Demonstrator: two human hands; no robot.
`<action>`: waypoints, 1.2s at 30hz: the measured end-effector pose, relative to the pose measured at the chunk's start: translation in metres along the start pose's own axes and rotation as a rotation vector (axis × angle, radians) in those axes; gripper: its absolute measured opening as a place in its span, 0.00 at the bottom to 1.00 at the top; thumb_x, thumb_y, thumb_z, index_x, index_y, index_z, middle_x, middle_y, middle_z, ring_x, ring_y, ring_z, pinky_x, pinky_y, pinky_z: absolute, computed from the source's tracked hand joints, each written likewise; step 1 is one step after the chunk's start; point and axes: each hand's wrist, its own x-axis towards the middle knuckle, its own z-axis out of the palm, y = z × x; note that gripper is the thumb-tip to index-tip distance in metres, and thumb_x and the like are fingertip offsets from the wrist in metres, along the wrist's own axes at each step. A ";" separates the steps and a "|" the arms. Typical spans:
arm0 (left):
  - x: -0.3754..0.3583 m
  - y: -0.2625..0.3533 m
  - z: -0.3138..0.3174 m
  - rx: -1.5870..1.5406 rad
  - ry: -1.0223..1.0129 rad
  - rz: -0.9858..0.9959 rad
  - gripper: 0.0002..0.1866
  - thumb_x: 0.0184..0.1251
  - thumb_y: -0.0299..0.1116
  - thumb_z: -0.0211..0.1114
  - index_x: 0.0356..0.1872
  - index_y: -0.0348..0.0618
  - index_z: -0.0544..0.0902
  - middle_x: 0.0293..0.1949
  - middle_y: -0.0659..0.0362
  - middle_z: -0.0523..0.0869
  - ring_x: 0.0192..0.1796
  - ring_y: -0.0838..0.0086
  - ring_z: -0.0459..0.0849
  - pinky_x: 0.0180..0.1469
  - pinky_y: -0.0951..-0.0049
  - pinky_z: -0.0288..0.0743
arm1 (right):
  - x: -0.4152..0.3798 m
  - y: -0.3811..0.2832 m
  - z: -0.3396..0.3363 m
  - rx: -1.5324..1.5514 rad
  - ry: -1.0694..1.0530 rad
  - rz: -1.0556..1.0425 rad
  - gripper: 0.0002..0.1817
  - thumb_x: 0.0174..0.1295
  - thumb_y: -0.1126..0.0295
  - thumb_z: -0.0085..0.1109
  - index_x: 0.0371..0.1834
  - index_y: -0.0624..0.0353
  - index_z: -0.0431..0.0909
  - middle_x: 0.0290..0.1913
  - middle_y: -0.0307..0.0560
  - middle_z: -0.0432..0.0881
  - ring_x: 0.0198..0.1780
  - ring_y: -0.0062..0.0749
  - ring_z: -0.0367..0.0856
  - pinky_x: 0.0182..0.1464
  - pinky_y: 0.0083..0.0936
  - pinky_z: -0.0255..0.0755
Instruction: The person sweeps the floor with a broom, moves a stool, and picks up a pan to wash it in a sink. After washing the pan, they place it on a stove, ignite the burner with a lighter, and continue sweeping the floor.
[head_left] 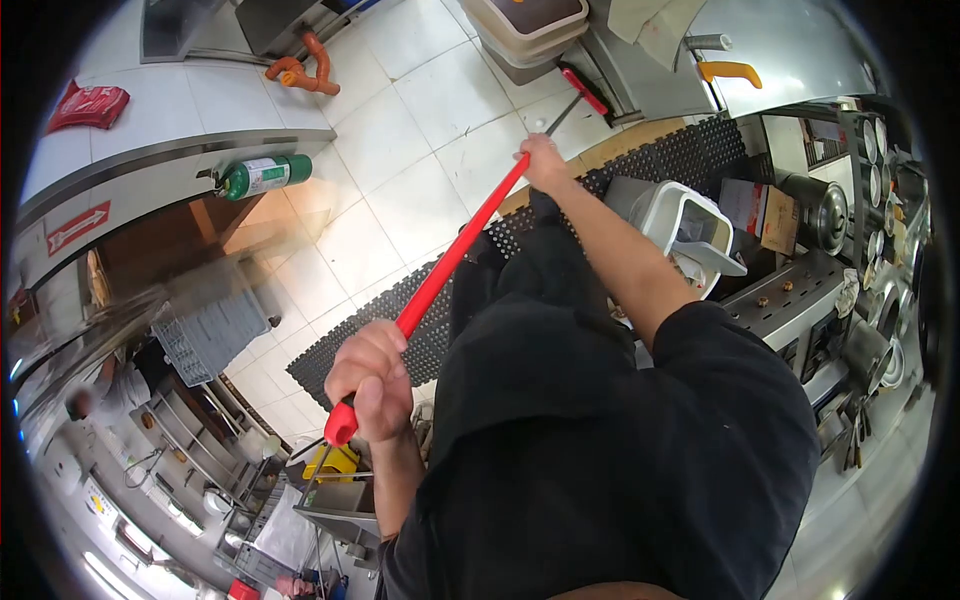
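A long red-handled broom (462, 240) slants from lower left to upper right across the view. My left hand (370, 382) is wrapped round the handle near its top end, and the red end cap sticks out below the fist. Further down the shaft, my right hand (543, 163) grips the handle close to where a thin grey section begins. The red broom head (585, 92), with dark bristles along one side, is down at the floor beside the foot of a steel cabinet (650, 80) and a beige bin (530, 40).
A perforated black rubber mat (400, 320) lies on the white tiled floor (440, 100) under my feet. White tubs (690, 230) and a cooking range (785, 295) stand on my right. On the left are a green cylinder (265, 176), orange pipes (318, 68) and a grey crate (210, 325).
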 end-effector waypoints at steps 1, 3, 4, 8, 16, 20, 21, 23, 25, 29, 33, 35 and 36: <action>0.000 0.005 0.001 0.010 -0.001 0.001 0.16 0.69 0.34 0.57 0.20 0.49 0.64 0.24 0.63 0.68 0.27 0.75 0.66 0.37 0.66 0.61 | -0.004 0.003 0.032 0.058 0.083 -0.044 0.11 0.60 0.67 0.68 0.25 0.61 0.80 0.38 0.56 0.82 0.53 0.57 0.78 0.59 0.48 0.72; 0.005 0.030 -0.011 0.005 0.025 0.007 0.16 0.68 0.34 0.57 0.19 0.49 0.65 0.23 0.64 0.67 0.26 0.76 0.65 0.36 0.68 0.61 | -0.011 -0.041 0.035 0.124 -0.008 -0.039 0.10 0.59 0.67 0.67 0.25 0.60 0.81 0.37 0.55 0.82 0.50 0.56 0.78 0.57 0.46 0.73; 0.008 0.045 -0.017 -0.002 0.038 0.014 0.16 0.68 0.34 0.57 0.19 0.49 0.65 0.22 0.64 0.66 0.25 0.76 0.65 0.36 0.68 0.61 | -0.017 -0.062 0.037 0.154 -0.066 -0.049 0.09 0.59 0.67 0.66 0.25 0.60 0.81 0.37 0.55 0.82 0.49 0.56 0.78 0.57 0.46 0.73; 0.015 0.104 -0.018 0.009 -0.034 0.129 0.16 0.63 0.32 0.56 0.15 0.51 0.65 0.18 0.67 0.68 0.19 0.80 0.65 0.27 0.74 0.60 | -0.024 -0.126 0.009 0.211 -0.234 -0.085 0.11 0.64 0.66 0.63 0.27 0.61 0.80 0.39 0.56 0.81 0.51 0.56 0.77 0.61 0.45 0.70; 0.020 0.087 -0.022 -0.028 -0.021 0.108 0.14 0.60 0.33 0.60 0.16 0.50 0.68 0.19 0.66 0.70 0.19 0.78 0.66 0.27 0.72 0.63 | -0.019 -0.084 -0.040 0.107 -0.125 -0.075 0.11 0.62 0.66 0.67 0.28 0.62 0.79 0.39 0.58 0.80 0.51 0.57 0.76 0.57 0.47 0.72; 0.023 0.037 0.003 -0.037 0.000 0.067 0.14 0.63 0.31 0.58 0.17 0.48 0.68 0.19 0.65 0.69 0.20 0.77 0.63 0.28 0.70 0.61 | -0.013 -0.051 0.009 0.087 -0.133 0.000 0.11 0.60 0.67 0.68 0.27 0.62 0.80 0.38 0.59 0.81 0.49 0.57 0.79 0.54 0.47 0.73; 0.022 0.044 -0.009 -0.029 0.018 0.084 0.15 0.64 0.31 0.59 0.18 0.48 0.66 0.18 0.65 0.69 0.19 0.77 0.64 0.27 0.70 0.61 | -0.015 -0.072 0.021 0.091 -0.136 -0.009 0.10 0.60 0.68 0.68 0.27 0.62 0.80 0.38 0.59 0.82 0.49 0.57 0.79 0.55 0.47 0.73; 0.017 0.074 -0.044 -0.023 0.048 0.107 0.17 0.64 0.32 0.60 0.18 0.49 0.64 0.16 0.66 0.68 0.17 0.77 0.65 0.25 0.71 0.62 | -0.022 -0.116 0.047 0.138 -0.199 -0.033 0.10 0.61 0.68 0.66 0.27 0.61 0.80 0.39 0.58 0.83 0.50 0.57 0.79 0.55 0.47 0.73; 0.015 0.103 -0.063 -0.026 0.067 0.124 0.17 0.65 0.32 0.59 0.17 0.50 0.65 0.16 0.67 0.67 0.16 0.81 0.62 0.25 0.74 0.61 | -0.026 -0.165 0.071 0.158 -0.310 -0.080 0.10 0.63 0.66 0.63 0.29 0.60 0.82 0.40 0.57 0.84 0.51 0.56 0.79 0.58 0.46 0.73; 0.011 0.149 -0.103 0.016 0.084 0.230 0.18 0.66 0.33 0.59 0.16 0.52 0.65 0.15 0.67 0.66 0.16 0.83 0.62 0.24 0.77 0.59 | -0.023 -0.244 0.098 0.219 -0.360 -0.137 0.09 0.63 0.64 0.61 0.32 0.57 0.85 0.41 0.56 0.85 0.52 0.55 0.80 0.60 0.44 0.75; 0.005 0.183 -0.129 0.026 0.085 0.323 0.18 0.65 0.33 0.60 0.16 0.53 0.64 0.15 0.67 0.64 0.15 0.83 0.60 0.22 0.78 0.57 | -0.013 -0.277 0.089 0.327 -0.505 -0.138 0.13 0.57 0.59 0.68 0.39 0.56 0.84 0.54 0.58 0.82 0.61 0.56 0.77 0.64 0.44 0.73; 0.009 0.207 -0.138 0.009 0.100 0.363 0.18 0.65 0.33 0.60 0.16 0.53 0.63 0.14 0.67 0.64 0.15 0.83 0.59 0.22 0.78 0.58 | -0.013 -0.282 0.076 0.257 -0.499 -0.132 0.33 0.57 0.53 0.70 0.64 0.54 0.74 0.74 0.66 0.66 0.74 0.61 0.66 0.74 0.45 0.65; 0.012 0.218 -0.142 0.004 0.106 0.376 0.18 0.65 0.33 0.60 0.16 0.53 0.63 0.14 0.67 0.63 0.14 0.83 0.59 0.22 0.78 0.58 | -0.010 -0.278 0.067 0.237 -0.528 -0.115 0.40 0.57 0.51 0.69 0.72 0.54 0.69 0.77 0.68 0.60 0.77 0.62 0.62 0.77 0.45 0.62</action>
